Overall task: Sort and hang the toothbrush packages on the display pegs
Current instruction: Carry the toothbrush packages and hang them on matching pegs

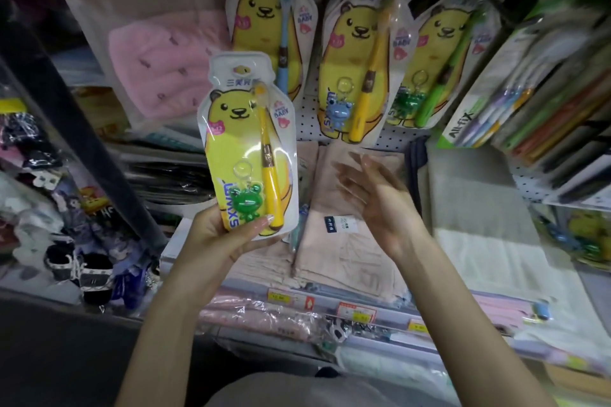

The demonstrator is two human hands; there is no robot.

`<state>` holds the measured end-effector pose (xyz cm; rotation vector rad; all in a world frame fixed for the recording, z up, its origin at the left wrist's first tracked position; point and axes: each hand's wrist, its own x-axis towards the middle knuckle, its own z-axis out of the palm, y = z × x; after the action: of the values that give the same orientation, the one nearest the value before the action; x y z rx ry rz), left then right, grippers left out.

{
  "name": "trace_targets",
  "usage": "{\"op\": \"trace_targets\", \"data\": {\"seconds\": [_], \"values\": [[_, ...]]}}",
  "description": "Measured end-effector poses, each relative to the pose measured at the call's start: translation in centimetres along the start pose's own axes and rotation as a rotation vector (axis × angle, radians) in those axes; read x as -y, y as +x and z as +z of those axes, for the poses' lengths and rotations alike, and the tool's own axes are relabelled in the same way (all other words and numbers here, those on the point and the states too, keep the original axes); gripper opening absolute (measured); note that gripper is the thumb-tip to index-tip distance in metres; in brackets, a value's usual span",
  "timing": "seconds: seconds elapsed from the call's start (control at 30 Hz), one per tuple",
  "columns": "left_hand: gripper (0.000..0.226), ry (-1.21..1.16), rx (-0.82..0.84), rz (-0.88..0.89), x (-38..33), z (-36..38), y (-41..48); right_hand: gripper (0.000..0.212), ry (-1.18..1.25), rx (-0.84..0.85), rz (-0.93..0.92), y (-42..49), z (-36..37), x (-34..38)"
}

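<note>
My left hand (224, 235) grips the bottom of a toothbrush package (248, 142) with a yellow bear, a yellow brush and a green frog charm, held upright in front of the display. My right hand (373, 195) hovers open and blurred to its right, holding nothing. Three like packages hang on pegs behind: one with a blue brush (267, 33), one with a yellow brush and blue charm (357, 63), one with a green brush (439, 66). A bare black peg (489, 0) sticks out right of them.
Folded beige towels (347, 208) lie on the shelf under the pegs. All-fix toothbrush packs (515, 102) hang at the right. A pink item in a bag (165, 63) hangs at the left. Price tags (357, 311) line the shelf edge.
</note>
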<state>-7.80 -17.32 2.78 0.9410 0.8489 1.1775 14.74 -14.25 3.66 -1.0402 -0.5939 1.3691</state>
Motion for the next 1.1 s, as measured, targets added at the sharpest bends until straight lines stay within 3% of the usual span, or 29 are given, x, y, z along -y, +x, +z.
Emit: {"op": "trace_targets", "data": {"seconds": [0.23,0.4,0.53,0.8,1.1], "values": [[0.054,-0.003,0.078,-0.052,1.3,2.3,-1.2,0.037,-0.228,0.229,-0.075,-4.3,1.1,-0.2],[0.016,0.089,0.148,-0.075,1.5,4.3,-2.1,0.027,-0.27,0.29,-0.235,-6.9,1.8,0.2],[0.025,0.091,0.165,-0.06,1.2,6.2,-2.6,0.025,-0.158,0.223,-0.301,-7.8,1.7,1.1],[0.023,0.101,0.147,0.06,0.0,7.8,-2.5,0.024,-0.108,0.248,-0.428,-8.1,2.0,4.4],[0.021,0.012,0.098,0.06,-0.6,9.1,-1.9,0.028,-0.107,0.172,-0.394,-7.6,3.2,5.8]]}}
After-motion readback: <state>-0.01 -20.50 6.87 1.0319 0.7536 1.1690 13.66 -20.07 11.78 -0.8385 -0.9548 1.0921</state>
